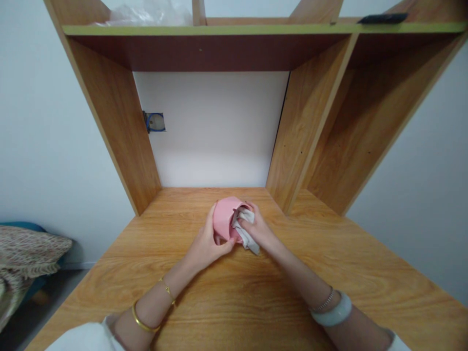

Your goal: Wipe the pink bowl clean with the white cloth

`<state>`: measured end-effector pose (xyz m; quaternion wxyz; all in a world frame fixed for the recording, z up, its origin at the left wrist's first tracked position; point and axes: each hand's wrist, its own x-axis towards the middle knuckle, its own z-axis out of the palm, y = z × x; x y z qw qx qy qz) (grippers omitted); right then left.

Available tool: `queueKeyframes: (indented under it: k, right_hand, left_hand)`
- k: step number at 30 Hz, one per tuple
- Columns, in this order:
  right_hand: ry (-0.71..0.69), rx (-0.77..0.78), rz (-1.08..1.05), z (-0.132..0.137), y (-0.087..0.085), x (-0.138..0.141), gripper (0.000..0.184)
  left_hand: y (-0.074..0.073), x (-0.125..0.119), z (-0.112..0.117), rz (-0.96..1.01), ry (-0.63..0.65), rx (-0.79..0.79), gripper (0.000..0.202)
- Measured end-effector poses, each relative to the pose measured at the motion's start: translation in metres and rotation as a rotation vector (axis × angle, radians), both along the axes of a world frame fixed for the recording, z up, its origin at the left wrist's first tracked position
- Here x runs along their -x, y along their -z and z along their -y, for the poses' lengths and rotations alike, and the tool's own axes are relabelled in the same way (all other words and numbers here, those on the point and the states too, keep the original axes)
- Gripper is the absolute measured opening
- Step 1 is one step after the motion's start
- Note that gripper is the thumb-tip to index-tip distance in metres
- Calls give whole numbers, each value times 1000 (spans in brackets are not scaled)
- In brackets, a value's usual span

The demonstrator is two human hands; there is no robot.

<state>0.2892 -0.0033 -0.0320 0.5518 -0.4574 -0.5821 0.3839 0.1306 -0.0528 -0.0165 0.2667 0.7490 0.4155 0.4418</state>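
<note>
A pink cup (224, 219) lies tilted on its side at the middle of the wooden desk (358, 273), its mouth turned to the right. My left hand (206, 246) wraps round the cup from the left and below. My right hand (258, 226) is closed on a light grey cloth (245, 233) and presses it against the cup's mouth. Part of the cloth hangs down below my right fingers.
A wooden hutch stands on the desk, with an upright divider (296, 141) right of centre and a shelf (234, 30) above. Clear plastic (146, 14) and a black flat object (382, 18) lie on the shelf. A patterned fabric (25, 258) sits at the far left.
</note>
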Motion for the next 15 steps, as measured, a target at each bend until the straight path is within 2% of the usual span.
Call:
queueKeyframes:
  k: [4, 8, 15]
  right_hand:
    - [52, 74, 269, 5, -7, -5, 75]
    - [102, 43, 546, 17, -21, -7, 75]
    - [176, -9, 836, 32, -35, 0, 73]
  left_hand:
    - [-9, 6, 3, -228, -134, -21, 83]
    - [-16, 9, 5, -426, -175, -15, 82]
    - [-25, 14, 5, -506, -216, -65, 78]
